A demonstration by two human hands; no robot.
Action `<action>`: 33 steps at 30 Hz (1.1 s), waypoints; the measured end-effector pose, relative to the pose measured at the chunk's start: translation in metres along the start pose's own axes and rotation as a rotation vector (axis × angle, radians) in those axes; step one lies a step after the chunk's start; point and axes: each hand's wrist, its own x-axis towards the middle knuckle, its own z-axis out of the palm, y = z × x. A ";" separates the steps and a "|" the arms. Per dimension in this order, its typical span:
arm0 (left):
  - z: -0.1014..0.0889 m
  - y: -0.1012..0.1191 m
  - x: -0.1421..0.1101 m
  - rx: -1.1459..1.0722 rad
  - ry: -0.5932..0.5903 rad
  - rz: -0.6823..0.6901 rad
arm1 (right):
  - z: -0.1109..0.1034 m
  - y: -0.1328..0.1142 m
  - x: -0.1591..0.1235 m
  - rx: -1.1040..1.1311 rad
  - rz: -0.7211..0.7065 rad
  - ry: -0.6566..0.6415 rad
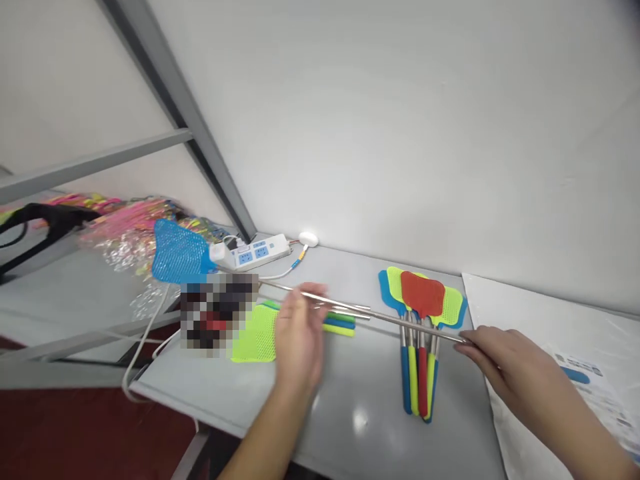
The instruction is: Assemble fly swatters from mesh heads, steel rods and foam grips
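Observation:
A fly swatter with a blue mesh head [180,253] and a long extended metal rod [385,315] stretches across above the table. My left hand [301,337] is closed round the rod near its middle. At the rod's other end my right hand [515,360] is closed, its grip largely hidden. A blue rounded end [576,375] shows beyond that wrist; I cannot tell whether it belongs to this swatter. Below my left hand lie shortened swatters with a yellow-green head [255,333] on top. Between my hands rests a fanned pile of blue, yellow-green and red swatters [423,293].
A white power strip [263,252] with plugs and cables sits at the back of the grey table [370,413]. White plastic packaging [540,313] lies at the right. Metal frame bars [200,147] and a colourful heap of bagged goods [135,227] are at the left.

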 end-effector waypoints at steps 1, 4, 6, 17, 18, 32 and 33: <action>0.001 -0.007 -0.011 0.035 -0.063 -0.056 | 0.002 -0.009 0.006 0.006 -0.012 -0.013; -0.003 -0.010 -0.033 0.091 -0.160 -0.116 | 0.009 -0.035 0.013 0.027 -0.006 -0.040; -0.012 0.000 -0.038 0.155 -0.207 -0.124 | 0.014 -0.050 0.009 0.033 0.015 -0.043; -0.059 0.066 0.022 -0.006 -0.158 0.009 | 0.031 -0.087 -0.043 -0.203 0.177 0.171; -0.059 0.068 0.026 -0.010 -0.169 0.002 | 0.030 -0.082 -0.047 -0.224 0.167 0.183; -0.010 0.002 -0.019 -0.026 -0.283 -0.192 | 0.030 -0.096 -0.016 -0.169 0.422 0.788; -0.004 -0.005 -0.023 -0.052 -0.271 -0.208 | 0.037 -0.108 -0.011 -0.052 0.427 0.904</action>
